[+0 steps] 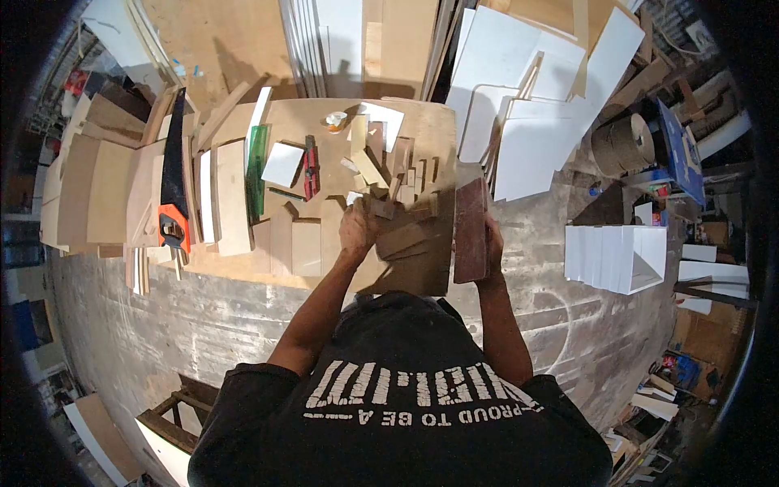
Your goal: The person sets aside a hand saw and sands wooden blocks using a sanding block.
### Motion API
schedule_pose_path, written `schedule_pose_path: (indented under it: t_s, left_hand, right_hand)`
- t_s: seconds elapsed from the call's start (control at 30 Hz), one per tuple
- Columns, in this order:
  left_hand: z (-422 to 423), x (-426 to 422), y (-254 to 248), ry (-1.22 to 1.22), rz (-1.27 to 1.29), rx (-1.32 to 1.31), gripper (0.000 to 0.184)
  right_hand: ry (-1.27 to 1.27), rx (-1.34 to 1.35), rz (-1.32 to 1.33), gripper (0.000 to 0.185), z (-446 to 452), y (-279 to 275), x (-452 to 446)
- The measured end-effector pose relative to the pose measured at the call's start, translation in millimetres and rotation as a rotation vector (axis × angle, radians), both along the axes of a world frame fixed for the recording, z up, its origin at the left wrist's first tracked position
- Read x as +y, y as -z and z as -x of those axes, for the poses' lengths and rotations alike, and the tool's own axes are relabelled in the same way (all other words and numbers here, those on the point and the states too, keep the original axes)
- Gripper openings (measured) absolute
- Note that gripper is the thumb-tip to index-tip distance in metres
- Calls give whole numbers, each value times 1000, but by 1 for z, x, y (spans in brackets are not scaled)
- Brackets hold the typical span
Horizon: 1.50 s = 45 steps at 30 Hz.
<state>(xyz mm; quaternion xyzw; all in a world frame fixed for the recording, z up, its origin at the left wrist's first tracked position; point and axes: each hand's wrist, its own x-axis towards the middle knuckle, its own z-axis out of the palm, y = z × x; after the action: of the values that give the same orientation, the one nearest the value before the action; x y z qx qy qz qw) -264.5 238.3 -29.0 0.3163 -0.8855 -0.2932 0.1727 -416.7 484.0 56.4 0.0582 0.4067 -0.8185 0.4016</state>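
My left hand (357, 230) is at the middle of the wooden workbench (324, 280), its fingers curled at a small wood block (380, 208) by the near end of a pile of offcuts. What exactly the fingertips hold is too small to tell. At the bench's right edge, my right hand (493, 250) grips a long reddish-brown board (471, 231) by its right side. A yellowish wood strip (370, 169) lies among the offcuts (403, 158) just beyond my left hand.
An orange-handled saw (173, 166), a green strip (257, 172), a red tool (311, 168) and a white piece (282, 164) are to the left. White panels (531, 146) lean at the back right. A white stacked box (615, 258) stands at the right.
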Motion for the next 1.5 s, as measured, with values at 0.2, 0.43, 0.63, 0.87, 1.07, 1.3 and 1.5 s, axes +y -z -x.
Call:
schedule_pose_path:
  t_s: [0.2, 0.43, 0.63, 0.87, 1.07, 1.3, 1.5]
  left_hand:
    - [27, 18, -25, -58, 157, -87, 40]
    - [62, 20, -13, -30, -17, 71, 24]
    - [60, 48, -103, -23, -777, 123, 28]
    - [54, 88, -156, -17, -981, 386, 23]
    - [53, 54, -134, -29, -1068, 496, 46]
    - [29, 85, -142, 77, -1194, 443, 45]
    - [34, 65, -139, 38, -1276, 443, 43]
  right_hand:
    - [-25, -192, -94, 50, -2, 25, 53]
    - [-34, -183, -172, 49, 5, 34, 70]
    - [-88, 154, -99, 56, 4, -30, -5]
    - [-119, 403, -90, 49, -4, -37, -70]
    - [-94, 497, -88, 45, -40, -44, -83]
    - [-147, 522, -360, 45, -15, -53, -84]
    - [-10, 623, -362, 50, -70, -84, -77]
